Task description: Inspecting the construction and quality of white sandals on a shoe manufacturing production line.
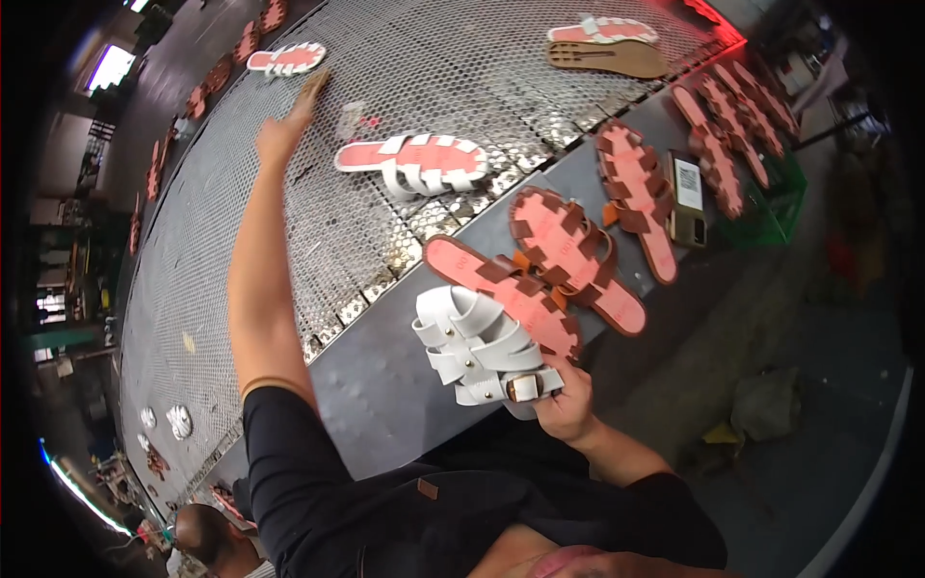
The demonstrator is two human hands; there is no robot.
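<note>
Nearest the camera, a dark shirt fills the lower edge and hides both upper arms. A second person's head is cut off at the lower left rim. The right hand shows only its back and thumb side; the fingertips are hidden behind what it grips. Its fingers are clamped on a white upper, a bundle of interwoven white straps with small metal studs and a brown buckle tab next to the thumb. The upper is held in the air over the grey desk edge, just in front of a pink insole.

That insole lies flat on the desk with brown strap tabs along its edges. Beside it, further right, a second pink insole with brown tabs overlaps it slightly. A third lies beyond, next to a brown box with a white label; its print is too small to make out.

The left arm stretches far out over the perforated metal belt. The left hand is flat, fingers together and extended, holding nothing; whether it touches the belt cannot be told. Near it lies a sandal with white straps on a pink sole. Farther off, another sandal and a tan sole rest on the belt, blurred by the rim.
</note>
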